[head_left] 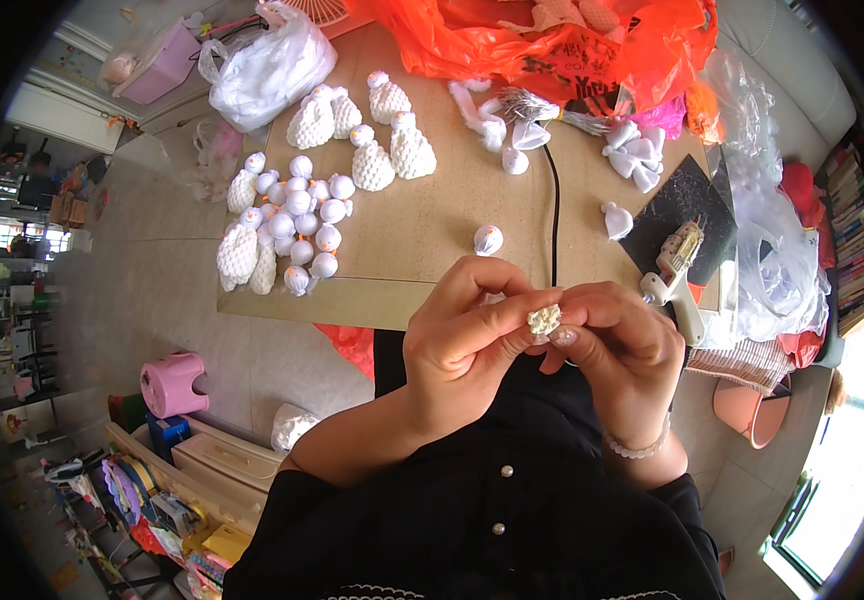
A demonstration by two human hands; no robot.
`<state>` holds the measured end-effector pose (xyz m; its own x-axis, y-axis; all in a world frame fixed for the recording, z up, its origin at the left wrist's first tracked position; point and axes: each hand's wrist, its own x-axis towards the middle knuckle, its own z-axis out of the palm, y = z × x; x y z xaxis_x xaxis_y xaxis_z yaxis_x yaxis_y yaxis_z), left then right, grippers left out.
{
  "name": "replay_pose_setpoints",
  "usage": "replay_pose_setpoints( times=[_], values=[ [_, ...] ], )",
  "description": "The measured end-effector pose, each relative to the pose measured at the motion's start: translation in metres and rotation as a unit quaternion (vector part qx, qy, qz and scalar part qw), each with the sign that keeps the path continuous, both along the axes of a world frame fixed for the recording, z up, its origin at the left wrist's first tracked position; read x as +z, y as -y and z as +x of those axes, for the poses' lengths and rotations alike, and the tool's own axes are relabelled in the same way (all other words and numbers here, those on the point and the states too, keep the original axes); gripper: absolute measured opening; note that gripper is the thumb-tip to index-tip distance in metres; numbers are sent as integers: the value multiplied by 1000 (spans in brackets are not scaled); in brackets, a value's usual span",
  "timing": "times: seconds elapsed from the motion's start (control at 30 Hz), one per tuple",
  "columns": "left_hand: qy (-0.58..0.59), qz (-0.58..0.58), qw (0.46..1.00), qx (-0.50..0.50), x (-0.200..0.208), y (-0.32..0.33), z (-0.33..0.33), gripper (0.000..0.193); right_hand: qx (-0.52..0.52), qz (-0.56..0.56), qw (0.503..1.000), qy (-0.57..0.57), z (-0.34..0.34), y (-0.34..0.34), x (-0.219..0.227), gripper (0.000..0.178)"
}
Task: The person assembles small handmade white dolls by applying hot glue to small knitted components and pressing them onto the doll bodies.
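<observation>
In front of my body, above the table's near edge, both hands meet over a small cream-white textured piece, bumpy like knit or crochet. My left hand pinches it from one side with thumb and fingers. From the other side, my right hand grips it the same way, a pale bead bracelet on the wrist. Part of the piece is hidden by the fingers. Just beyond the left hand lies a small white ball with an orange mark. A hot glue gun lies past my right hand.
The glue gun rests partly on a black square board. A black cord crosses the table. At left are a cluster of white balls and several white textured figures. White fabric pieces and a red plastic bag lie farther back.
</observation>
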<state>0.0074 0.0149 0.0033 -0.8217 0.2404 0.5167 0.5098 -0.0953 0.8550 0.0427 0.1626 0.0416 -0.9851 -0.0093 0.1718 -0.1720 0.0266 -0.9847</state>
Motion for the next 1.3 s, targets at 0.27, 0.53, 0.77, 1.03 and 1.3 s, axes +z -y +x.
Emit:
replay_pose_setpoints(
  times=[0.27, 0.53, 0.77, 1.03, 1.3],
  values=[
    [-104, -97, 987, 76, -2, 3, -7, 11, 27, 207, 960, -185, -5, -10, 2, 23],
    [-99, -79, 992, 4, 8, -2, -10, 10, 11, 149, 975, -166, -15, -8, -6, 27],
    [42, -55, 994, -84, 6, 7, -6, 10, 60, 129, 975, -172, -19, -16, -10, 25],
    [100, -58, 984, -134, 10, 4, -3, 13, 5, 231, 950, -211, -22, -17, -7, 22],
    [284, -23, 936, -205, 9, 9, 1, 18, -9, 235, 940, -247, -24, -19, -14, 18]
  ],
)
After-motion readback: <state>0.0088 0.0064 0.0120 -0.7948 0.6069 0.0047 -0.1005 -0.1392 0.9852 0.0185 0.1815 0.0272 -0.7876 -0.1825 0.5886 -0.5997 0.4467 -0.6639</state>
